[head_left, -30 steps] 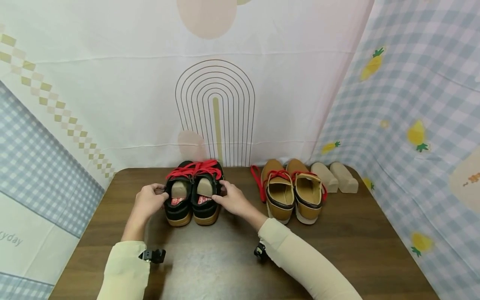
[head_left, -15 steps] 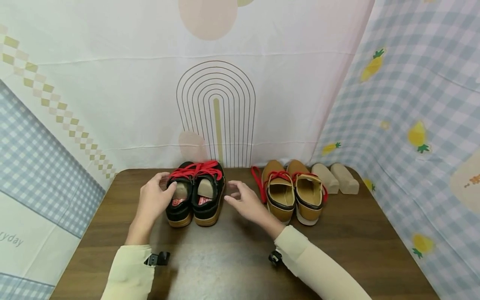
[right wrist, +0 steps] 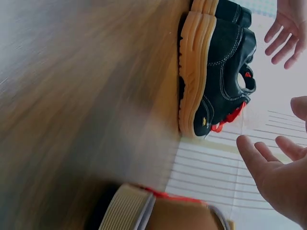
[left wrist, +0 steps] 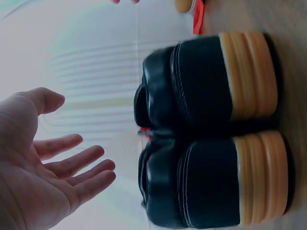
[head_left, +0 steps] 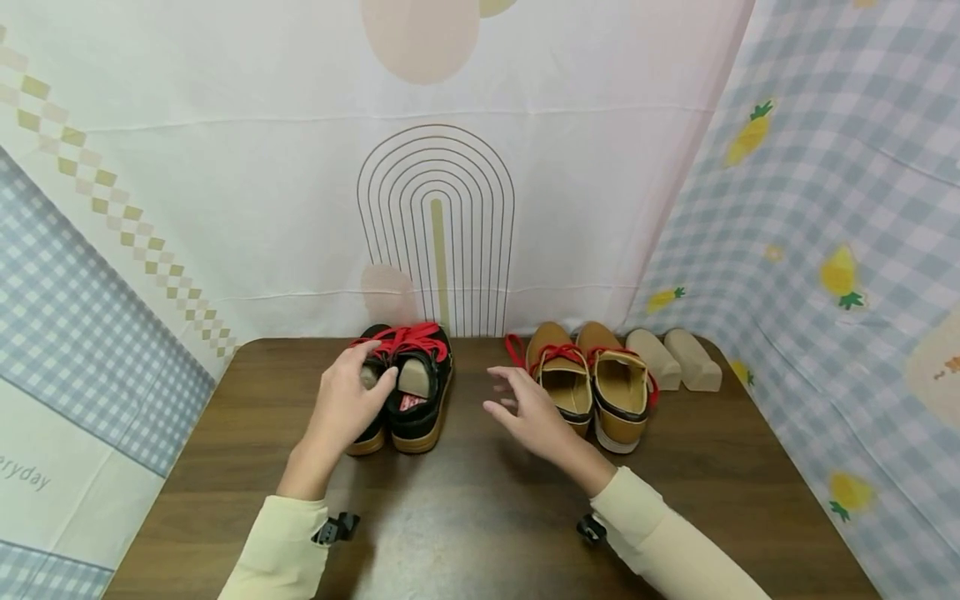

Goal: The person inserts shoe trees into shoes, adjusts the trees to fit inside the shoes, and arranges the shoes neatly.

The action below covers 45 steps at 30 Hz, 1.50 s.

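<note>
A pair of black shoes [head_left: 417,430] with red laces [head_left: 422,337] and tan soles stands side by side at the back of the table, toes to the wall. A beige block [head_left: 414,378] sits inside the right one; the left one is partly covered from the head camera by my left hand [head_left: 347,408]. That hand hovers over the shoes with relaxed fingers, apart from the heels in the left wrist view. My right hand [head_left: 534,415] hangs between the black pair and a tan pair [head_left: 621,427], fingers loosely bent, nothing held. The tan shoes also have red laces.
Two beige blocks [head_left: 694,362] lie right of the tan shoes, by the corner. A white patterned cloth [head_left: 300,208] hangs behind the wooden table [head_left: 465,517]; a checked cloth [head_left: 810,350] hangs on the right.
Both hands have come off the black shoes, which they were touching at the sides. Each has moved to the right, the left over the shoes, the right toward the tan pair.
</note>
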Tool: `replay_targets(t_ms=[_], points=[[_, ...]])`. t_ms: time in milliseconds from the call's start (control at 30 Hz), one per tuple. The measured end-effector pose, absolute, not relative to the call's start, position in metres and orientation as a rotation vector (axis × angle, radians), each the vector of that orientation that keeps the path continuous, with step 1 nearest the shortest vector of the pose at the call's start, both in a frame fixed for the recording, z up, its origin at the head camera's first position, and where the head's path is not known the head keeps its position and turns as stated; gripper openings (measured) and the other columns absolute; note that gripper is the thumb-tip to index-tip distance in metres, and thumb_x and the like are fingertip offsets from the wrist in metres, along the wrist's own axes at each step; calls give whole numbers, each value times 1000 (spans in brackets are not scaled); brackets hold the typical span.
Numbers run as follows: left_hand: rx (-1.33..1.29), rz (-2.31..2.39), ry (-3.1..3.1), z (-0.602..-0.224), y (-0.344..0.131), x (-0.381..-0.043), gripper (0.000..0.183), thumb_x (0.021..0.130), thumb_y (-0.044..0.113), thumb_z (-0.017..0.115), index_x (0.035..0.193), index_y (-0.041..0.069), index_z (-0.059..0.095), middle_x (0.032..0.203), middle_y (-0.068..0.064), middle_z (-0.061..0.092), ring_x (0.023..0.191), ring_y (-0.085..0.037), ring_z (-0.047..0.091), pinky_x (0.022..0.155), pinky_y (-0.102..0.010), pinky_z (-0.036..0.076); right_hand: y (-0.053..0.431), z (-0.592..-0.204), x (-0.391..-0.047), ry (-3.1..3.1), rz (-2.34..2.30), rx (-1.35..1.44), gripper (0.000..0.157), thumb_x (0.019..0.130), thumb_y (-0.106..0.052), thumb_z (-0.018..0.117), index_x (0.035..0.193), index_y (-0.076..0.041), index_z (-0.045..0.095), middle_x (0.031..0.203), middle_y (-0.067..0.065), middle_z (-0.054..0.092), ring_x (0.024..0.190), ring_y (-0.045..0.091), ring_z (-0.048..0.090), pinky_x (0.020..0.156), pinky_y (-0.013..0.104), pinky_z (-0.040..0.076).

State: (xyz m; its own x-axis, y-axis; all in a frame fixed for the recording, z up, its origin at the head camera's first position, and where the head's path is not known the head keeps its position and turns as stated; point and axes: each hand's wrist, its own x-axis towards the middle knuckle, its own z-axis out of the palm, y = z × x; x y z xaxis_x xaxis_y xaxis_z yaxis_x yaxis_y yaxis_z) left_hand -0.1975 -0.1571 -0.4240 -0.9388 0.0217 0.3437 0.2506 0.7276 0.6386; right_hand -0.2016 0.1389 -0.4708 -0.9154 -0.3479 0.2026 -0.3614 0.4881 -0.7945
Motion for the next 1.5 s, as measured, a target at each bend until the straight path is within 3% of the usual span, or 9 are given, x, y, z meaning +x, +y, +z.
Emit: replay_targets(t_ms=[333, 567, 833, 1100, 1400, 1500], points=[[-431, -996, -2574, -433, -124, -192, 51, 94, 27, 74, 139, 6, 61, 139, -17, 62, 131, -37, 58, 108, -58, 46, 173, -472, -190, -2687, 1139, 723, 49, 99, -21, 71, 144, -12, 53, 135, 9, 59, 115, 23, 65, 95, 42, 57], [-600, -932, -2542, -440, -106, -192, 56, 92, 26, 77, 140, 2, 61, 141, -21, 61, 135, -36, 55, 111, -54, 46, 197, -469, -185, -2666, 1000, 725, 50, 99, -19, 71, 144, -8, 52, 138, 12, 57, 120, 29, 62, 96, 49, 55], [-698, -704, -2634, -450, -89, -192, 69, 96, 40, 72, 153, 6, 49, 154, -23, 50, 145, -43, 45, 118, -62, 35, 228, -469, -189, -2665, 881, 658, 50, 98, -16, 72, 143, -5, 53, 139, 13, 56, 125, 30, 57, 101, 52, 51], [-765, -556, -2695, -460, -80, -193, 83, 97, 51, 68, 162, 12, 34, 164, -23, 33, 150, -49, 34, 118, -62, 34, 251, -470, -198, -2779, 749, 453, 48, 98, -16, 71, 138, 3, 54, 138, 25, 55, 129, 42, 52, 104, 60, 45], [-813, -420, -2740, -475, -66, -199, 81, 98, 55, 63, 161, 12, 35, 164, -22, 35, 151, -49, 30, 121, -62, 29, 263, -468, -212, -2987, 658, 217, 46, 101, -25, 66, 135, 3, 52, 130, 30, 56, 114, 45, 60, 87, 59, 51], [-825, -365, -2750, -480, -62, -200, 78, 99, 56, 61, 159, 11, 39, 162, -22, 38, 151, -47, 32, 122, -58, 30, 265, -467, -217, -3029, 670, 187, 50, 101, -26, 66, 135, 6, 48, 118, 27, 63, 97, 39, 65, 76, 51, 53]])
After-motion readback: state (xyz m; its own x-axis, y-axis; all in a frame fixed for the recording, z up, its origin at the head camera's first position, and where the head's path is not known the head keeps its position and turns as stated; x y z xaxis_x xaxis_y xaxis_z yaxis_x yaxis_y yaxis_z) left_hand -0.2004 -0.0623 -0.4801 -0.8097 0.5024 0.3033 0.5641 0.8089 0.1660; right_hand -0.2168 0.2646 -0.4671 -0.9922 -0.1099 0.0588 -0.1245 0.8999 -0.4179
